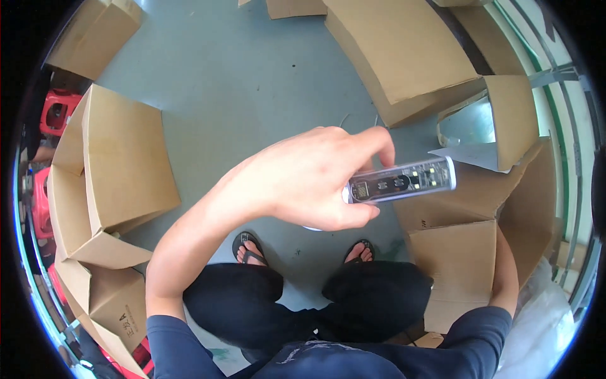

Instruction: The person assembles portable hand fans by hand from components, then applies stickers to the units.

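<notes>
My left hand (322, 174) reaches across the middle, its fingers wrapped round one end of a slim electronic device (404, 180). The device has a clear casing with a dark circuit board, small yellowish squares and a pale rim. Its free end points right, above the open cardboard box (456, 252) beside my right leg. My right forearm goes down into that box behind its front wall, which hides my right hand and anything in it.
Open cardboard boxes (129, 158) line the left side, with red stools (60, 112) behind them. A long carton (410, 44) lies at the far right, near a box containing clear plastic (473, 123). More clear plastic (543, 316) hangs at lower right. My sandalled feet rest on the grey floor.
</notes>
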Motion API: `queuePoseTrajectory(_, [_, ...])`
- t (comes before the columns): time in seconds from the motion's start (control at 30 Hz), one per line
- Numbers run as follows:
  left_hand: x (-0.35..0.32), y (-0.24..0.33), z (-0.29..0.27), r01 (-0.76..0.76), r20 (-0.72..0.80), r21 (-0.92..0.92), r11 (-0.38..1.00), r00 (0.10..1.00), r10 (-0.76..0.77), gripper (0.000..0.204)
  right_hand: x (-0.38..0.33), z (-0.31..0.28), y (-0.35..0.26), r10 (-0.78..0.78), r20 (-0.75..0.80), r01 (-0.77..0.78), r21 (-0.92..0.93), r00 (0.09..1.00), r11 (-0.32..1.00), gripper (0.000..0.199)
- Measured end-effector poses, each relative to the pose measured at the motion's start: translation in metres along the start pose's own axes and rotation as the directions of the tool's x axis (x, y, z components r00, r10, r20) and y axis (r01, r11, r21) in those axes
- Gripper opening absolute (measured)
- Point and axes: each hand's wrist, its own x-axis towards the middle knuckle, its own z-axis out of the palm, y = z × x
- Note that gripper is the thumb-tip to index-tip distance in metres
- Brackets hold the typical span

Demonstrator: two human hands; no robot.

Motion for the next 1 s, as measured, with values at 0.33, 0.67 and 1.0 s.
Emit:
queuePoseTrajectory(0.33, [-0.041,0.025,0.023,-0.008,-0.039,0.173,0.985,0.999,0.015,0.047,-0.004,-0.144,-0.204,0.085,-0.386,0.088,0.409,0.919,0.908,0.032])
queuePoseTrajectory(0.67, [-0.105,0.037,0.027,0.296,-0.422,0.115,0.948,0.878,-0.224,0.033,0.043,-0.055,-0.479,-0.783,0.249,0.498,0.654,0.570,0.570,0.039])
queuePoseTrajectory(1.0, [-0.147,0.024,0.042,0.326,-0.548,0.011,0.945,0.793,-0.268,0.034,0.044,0.000,-0.520,-0.855,0.307,0.690,0.505,0.418,0.518,0.036])
